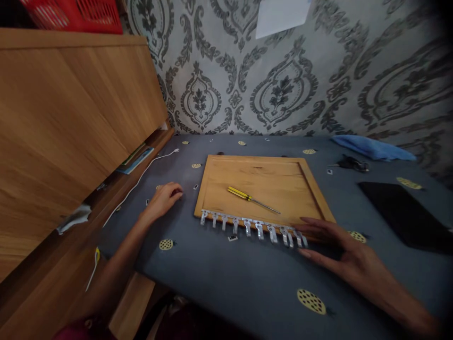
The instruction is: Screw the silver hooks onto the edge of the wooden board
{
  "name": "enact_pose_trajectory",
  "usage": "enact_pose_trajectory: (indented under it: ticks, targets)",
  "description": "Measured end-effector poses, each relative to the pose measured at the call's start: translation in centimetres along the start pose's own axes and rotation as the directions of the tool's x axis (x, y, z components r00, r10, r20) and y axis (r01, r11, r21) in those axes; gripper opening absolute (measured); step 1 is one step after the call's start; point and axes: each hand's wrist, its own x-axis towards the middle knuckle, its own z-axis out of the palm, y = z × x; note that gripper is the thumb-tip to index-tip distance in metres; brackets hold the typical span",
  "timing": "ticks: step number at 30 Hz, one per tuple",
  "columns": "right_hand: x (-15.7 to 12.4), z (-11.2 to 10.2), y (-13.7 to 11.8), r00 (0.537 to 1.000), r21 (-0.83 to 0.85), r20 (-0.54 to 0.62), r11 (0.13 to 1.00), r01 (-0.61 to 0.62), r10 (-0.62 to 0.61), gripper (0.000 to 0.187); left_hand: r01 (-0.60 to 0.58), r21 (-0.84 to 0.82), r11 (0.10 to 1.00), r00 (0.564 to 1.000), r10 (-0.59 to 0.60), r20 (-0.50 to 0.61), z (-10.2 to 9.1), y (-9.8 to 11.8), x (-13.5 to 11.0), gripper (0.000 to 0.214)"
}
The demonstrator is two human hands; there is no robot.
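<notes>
A wooden board with a raised rim (262, 177) lies on the grey tablecloth. On it rests a screwdriver (240, 194) with a yellow and black handle, its shaft pointing right. Several small silver metal pieces (247, 227) stand in a row along the board's near edge, projecting over it. My right hand (348, 250) is at the near right corner, fingers and thumb spread around the last pieces; whether it touches them I cannot tell. Left of the board, my left hand (166, 200) rests on the cloth with loosely curled fingers and nothing visible in them.
A dark flat object (403, 215) lies on the right, with a black item with metal parts (352, 164) and a blue cloth (375, 147) behind it. A white cable (141, 177) runs along the left. A wooden cabinet (78, 108) and a patterned wall (233, 75) bound the table.
</notes>
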Motion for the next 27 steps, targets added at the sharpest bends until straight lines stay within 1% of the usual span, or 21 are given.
enact_pose_trajectory:
  ticks: [3, 7, 14, 17, 19, 24, 25, 27]
  targets:
    - [-0.1, 0.1, -0.2, 1.0, 0.02, 0.006, 1.0, -0.011, 0.011, 0.059, -0.038, 0.041, 0.998, 0.999, 0.036, 0.039, 0.8, -0.2, -1.3, 0.015]
    - [-0.2, 0.1, -0.2, 1.0, 0.035, 0.017, 0.999, -0.001, 0.001, 0.065, -0.085, 0.113, 0.99, 0.995, 0.078, 0.065, 1.2, -0.2, -1.7, 0.021]
    - [-0.3, 0.2, 0.0, 0.999, 0.063, 0.03, 0.997, 0.036, -0.038, 0.068, -0.159, 0.222, 0.962, 0.983, 0.135, 0.122, 0.9, -0.5, -1.6, 0.024]
    - [-0.4, 0.2, 0.3, 0.997, 0.078, 0.025, 0.994, 0.072, -0.075, 0.071, -0.195, 0.238, 0.951, 0.976, 0.165, 0.14, 0.5, -0.4, -1.7, 0.027]
    - [-0.5, 0.2, 0.4, 0.995, 0.057, 0.014, 0.993, 0.099, -0.1, 0.07, -0.208, 0.235, 0.95, 0.974, 0.179, 0.139, 0.4, -0.4, -1.7, 0.029]
    - [-0.5, 0.0, 0.5, 0.989, 0.042, 0.019, 0.988, 0.147, -0.148, 0.069, -0.178, 0.197, 0.964, 0.983, 0.166, 0.076, -0.1, -0.5, -1.5, 0.031]
    - [-0.5, -0.1, 0.5, 0.988, 0.047, 0.02, 0.987, 0.15, -0.151, 0.069, -0.155, 0.186, 0.97, 0.987, 0.146, 0.062, -0.3, -0.4, -1.5, 0.029]
    - [-0.6, -0.1, 0.5, 0.987, 0.061, 0.025, 0.985, 0.159, -0.161, 0.068, -0.072, 0.149, 0.986, 0.997, 0.069, 0.028, -0.6, 0.1, -1.4, 0.026]
